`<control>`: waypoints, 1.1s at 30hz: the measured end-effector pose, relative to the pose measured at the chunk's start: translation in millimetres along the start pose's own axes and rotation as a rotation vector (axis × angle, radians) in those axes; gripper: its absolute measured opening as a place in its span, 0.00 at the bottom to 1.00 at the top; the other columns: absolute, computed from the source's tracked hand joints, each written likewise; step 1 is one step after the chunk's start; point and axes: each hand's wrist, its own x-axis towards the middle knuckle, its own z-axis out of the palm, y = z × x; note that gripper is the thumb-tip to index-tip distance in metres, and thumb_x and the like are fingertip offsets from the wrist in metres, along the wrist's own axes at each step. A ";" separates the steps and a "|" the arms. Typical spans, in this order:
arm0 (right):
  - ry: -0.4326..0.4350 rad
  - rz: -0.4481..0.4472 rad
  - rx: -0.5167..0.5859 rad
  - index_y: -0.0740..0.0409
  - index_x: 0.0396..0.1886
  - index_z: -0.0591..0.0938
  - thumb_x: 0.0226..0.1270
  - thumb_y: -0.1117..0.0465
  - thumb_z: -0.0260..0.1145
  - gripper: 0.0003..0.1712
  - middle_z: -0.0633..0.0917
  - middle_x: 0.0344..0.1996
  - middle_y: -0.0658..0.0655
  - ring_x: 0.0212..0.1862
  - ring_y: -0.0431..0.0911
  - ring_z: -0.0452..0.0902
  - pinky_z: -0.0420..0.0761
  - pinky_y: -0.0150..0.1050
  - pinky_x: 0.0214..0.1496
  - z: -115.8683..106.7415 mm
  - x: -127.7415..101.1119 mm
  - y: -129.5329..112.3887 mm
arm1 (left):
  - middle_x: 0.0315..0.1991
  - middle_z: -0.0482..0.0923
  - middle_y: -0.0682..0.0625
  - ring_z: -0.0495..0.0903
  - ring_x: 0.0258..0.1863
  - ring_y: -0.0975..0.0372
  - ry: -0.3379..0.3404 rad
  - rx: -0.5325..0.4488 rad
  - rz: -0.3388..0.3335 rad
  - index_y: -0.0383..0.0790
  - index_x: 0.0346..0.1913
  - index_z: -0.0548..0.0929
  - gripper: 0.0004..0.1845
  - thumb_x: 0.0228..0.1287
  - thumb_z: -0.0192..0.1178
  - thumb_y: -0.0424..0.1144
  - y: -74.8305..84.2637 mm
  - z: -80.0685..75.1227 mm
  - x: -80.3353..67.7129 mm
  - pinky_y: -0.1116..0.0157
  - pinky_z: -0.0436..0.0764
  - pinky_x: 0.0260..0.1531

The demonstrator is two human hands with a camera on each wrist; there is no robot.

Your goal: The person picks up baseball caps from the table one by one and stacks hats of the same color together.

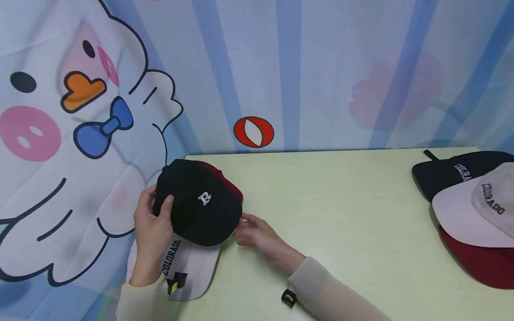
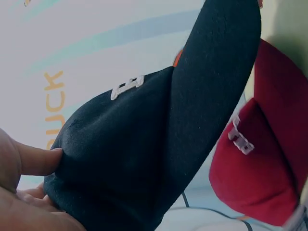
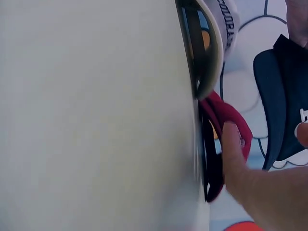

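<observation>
- Left hand grips the black cap at its crown, thumb on top, fingers hidden behind.
- Right hand loosely open, fingertips at the cap's brim edge.
- Black cap: white "R", at the worktop's left end, covering most of a red cap and a white cap.

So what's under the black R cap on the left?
Under the black R cap sit a red cap and a pale Colorado cap. Both are mostly covered, so whether anything else lies beneath cannot be seen.
</observation>
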 end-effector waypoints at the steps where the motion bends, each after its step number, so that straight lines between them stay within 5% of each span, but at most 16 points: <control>1: 0.035 -0.007 -0.023 0.64 0.78 0.66 0.68 0.66 0.61 0.38 0.81 0.58 0.65 0.53 0.48 0.84 0.84 0.49 0.61 -3.3 0.5 -1.3 | 0.66 0.79 0.49 0.76 0.59 0.68 -0.004 -0.008 0.006 0.44 0.71 0.73 0.22 0.79 0.57 0.40 2.0 2.0 1.1 0.78 0.75 0.56; 6: 0.189 -0.028 -0.165 0.59 0.79 0.66 0.66 0.62 0.63 0.41 0.77 0.67 0.65 0.62 0.55 0.81 0.82 0.50 0.65 -21.4 -0.9 -14.2 | 0.65 0.79 0.48 0.76 0.62 0.63 -0.043 -0.032 0.045 0.41 0.69 0.74 0.21 0.78 0.58 0.37 10.8 15.4 7.6 0.64 0.76 0.64; 12: 0.258 -0.069 -0.297 0.50 0.80 0.66 0.72 0.56 0.62 0.37 0.72 0.75 0.62 0.72 0.58 0.73 0.71 0.57 0.74 -47.3 -4.3 -38.4 | 0.65 0.78 0.45 0.75 0.65 0.56 -0.130 -0.103 0.077 0.39 0.67 0.74 0.20 0.78 0.58 0.36 18.0 37.8 15.2 0.49 0.70 0.72; 21: 0.244 -0.097 -0.339 0.46 0.81 0.64 0.78 0.51 0.60 0.35 0.66 0.80 0.53 0.81 0.53 0.60 0.62 0.54 0.81 -88.1 -3.3 -78.4 | 0.61 0.81 0.44 0.78 0.62 0.56 -0.293 -0.224 0.098 0.40 0.65 0.76 0.20 0.75 0.62 0.35 27.4 78.5 29.1 0.52 0.77 0.66; 26: 0.219 -0.094 -0.399 0.42 0.83 0.61 0.78 0.47 0.61 0.38 0.60 0.83 0.49 0.83 0.53 0.54 0.56 0.56 0.83 -101.4 -4.5 -94.8 | 0.59 0.82 0.41 0.80 0.58 0.58 -0.419 -0.291 0.090 0.39 0.65 0.77 0.19 0.74 0.62 0.35 27.0 99.5 34.8 0.66 0.80 0.60; 33: 0.219 -0.102 -0.435 0.42 0.82 0.63 0.80 0.43 0.57 0.35 0.64 0.81 0.56 0.82 0.54 0.57 0.55 0.56 0.84 -118.2 -2.2 -103.2 | 0.59 0.81 0.35 0.82 0.52 0.64 -0.570 -0.460 0.058 0.33 0.65 0.77 0.18 0.76 0.59 0.33 19.1 126.8 39.1 0.71 0.82 0.54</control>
